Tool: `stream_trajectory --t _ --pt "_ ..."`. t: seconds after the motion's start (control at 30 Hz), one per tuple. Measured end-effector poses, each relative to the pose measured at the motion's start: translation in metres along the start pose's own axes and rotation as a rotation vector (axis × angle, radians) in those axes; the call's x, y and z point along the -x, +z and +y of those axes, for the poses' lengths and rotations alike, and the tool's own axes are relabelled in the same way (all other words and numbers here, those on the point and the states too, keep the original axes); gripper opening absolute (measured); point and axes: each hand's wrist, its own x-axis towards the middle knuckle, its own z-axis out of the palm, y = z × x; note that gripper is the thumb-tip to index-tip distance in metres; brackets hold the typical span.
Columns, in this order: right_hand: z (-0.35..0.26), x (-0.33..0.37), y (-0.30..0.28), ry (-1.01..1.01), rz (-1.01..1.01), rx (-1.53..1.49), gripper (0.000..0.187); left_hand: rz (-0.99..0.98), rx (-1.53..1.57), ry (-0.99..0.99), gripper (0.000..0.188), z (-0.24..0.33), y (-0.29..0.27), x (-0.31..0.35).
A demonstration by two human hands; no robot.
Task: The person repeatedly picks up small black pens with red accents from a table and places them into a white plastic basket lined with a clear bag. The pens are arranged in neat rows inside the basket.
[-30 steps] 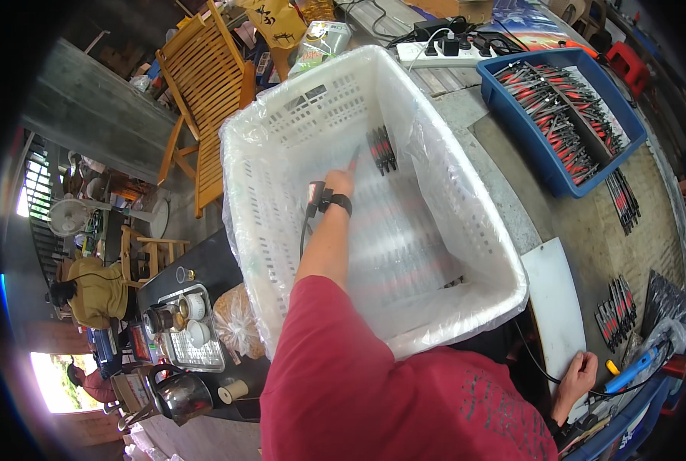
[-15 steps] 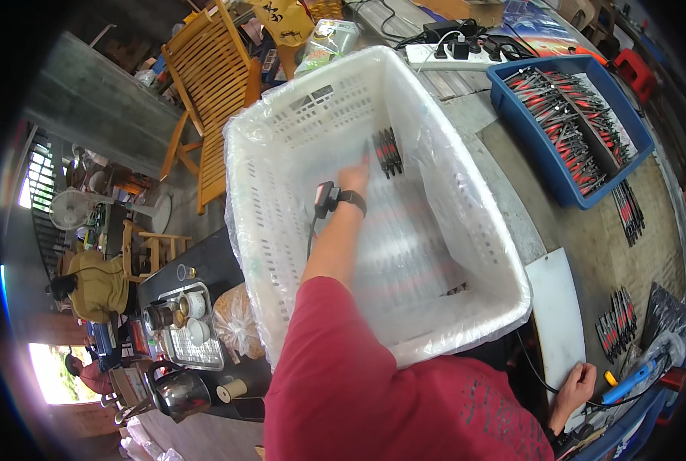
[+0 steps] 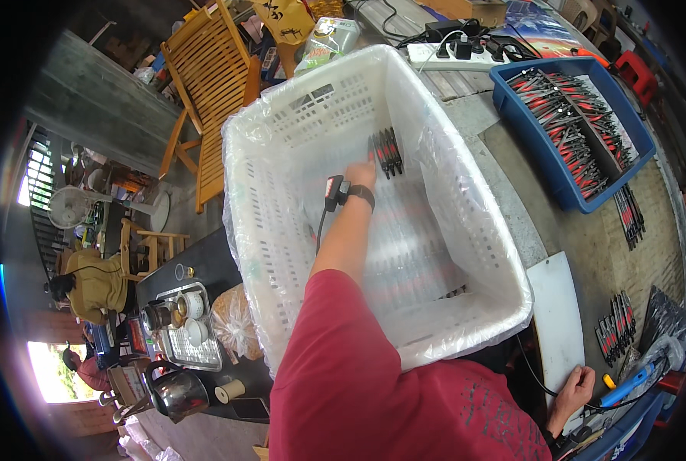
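My left hand (image 3: 361, 174) reaches down into a white plastic crate (image 3: 245, 154) lined with clear film. Its fingers are closed on a slim black-and-red pen-like stick (image 3: 373, 147), mostly hidden by the hand. Directly to the right, a short row of similar sticks (image 3: 389, 154) lies side by side on the film. More red and black shapes show faintly through the film below. At the lower right, my right hand (image 3: 575, 392) is curled at the near end of a white board (image 3: 558, 307); what its fingers hold, if anything, is hidden.
Right of the crate, a blue bin (image 3: 573, 201) holds many such sticks. Loose bundles (image 3: 616, 326) lie on the table near a blue-handled tool (image 3: 623, 393). A power strip (image 3: 435, 55) sits behind. To the left are a metal tray (image 3: 217, 355), a kettle (image 3: 180, 392) and a wooden chair (image 3: 208, 69).
My left hand has shifted slightly right and toward me, bringing its stick up beside the row. My right hand stays at the board.
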Motion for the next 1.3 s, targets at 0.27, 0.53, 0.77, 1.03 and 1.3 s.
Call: stream_trajectory --t 0.27,0.53,0.77,1.03,1.3 --pt "0.005 0.000 0.001 -0.018 0.006 -0.009 0.015 -0.013 0.154 -0.107 0.027 0.013 -0.008 0.015" --pt "0.000 0.001 -0.001 0.026 -0.013 -0.012 0.016 0.033 0.306 -0.161 0.029 0.029 -0.011 0.032" --pt "0.001 0.001 0.000 0.016 -0.011 -0.017 0.016 0.032 0.246 -0.170 0.027 0.035 -0.015 0.038" --pt "0.004 0.000 0.000 -0.004 -0.009 -0.016 0.017 0.048 0.217 -0.114 0.028 0.011 0.004 0.015" --pt "0.003 0.000 0.000 -0.023 -0.001 0.004 0.017 -0.029 -0.111 -0.015 0.024 0.029 -0.009 0.020"
